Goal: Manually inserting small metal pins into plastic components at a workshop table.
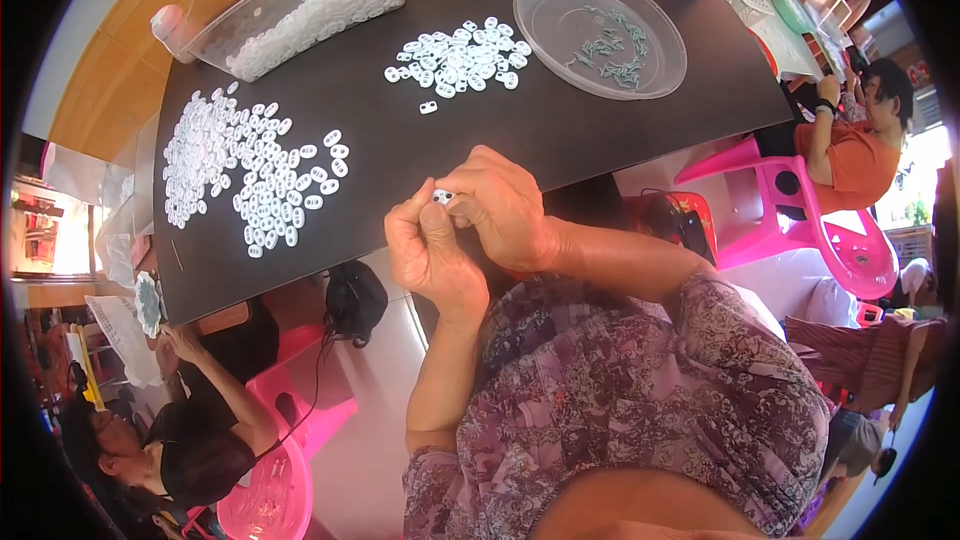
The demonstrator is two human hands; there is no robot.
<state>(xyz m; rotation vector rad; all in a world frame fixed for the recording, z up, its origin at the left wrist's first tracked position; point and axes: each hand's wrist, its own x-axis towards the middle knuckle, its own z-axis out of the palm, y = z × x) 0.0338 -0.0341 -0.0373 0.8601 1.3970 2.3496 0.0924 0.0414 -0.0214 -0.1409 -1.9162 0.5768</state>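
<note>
My left hand [428,252] and my right hand [502,205] meet just over the near edge of the dark table [560,125]. Together they pinch one small white plastic piece [442,197] between the fingertips. A wide spread of the same white pieces [245,168] lies on the table to the left. A smaller heap of white pieces [460,58] sits further back. A clear round dish [598,35] with several small grey metal parts stands at the back right.
A clear plastic bin [300,5] of white pieces stands at the back left, another at the back centre. A person in black sits on a pink chair [275,480] lower left. A person in orange sits on a pink chair [830,230] at the right.
</note>
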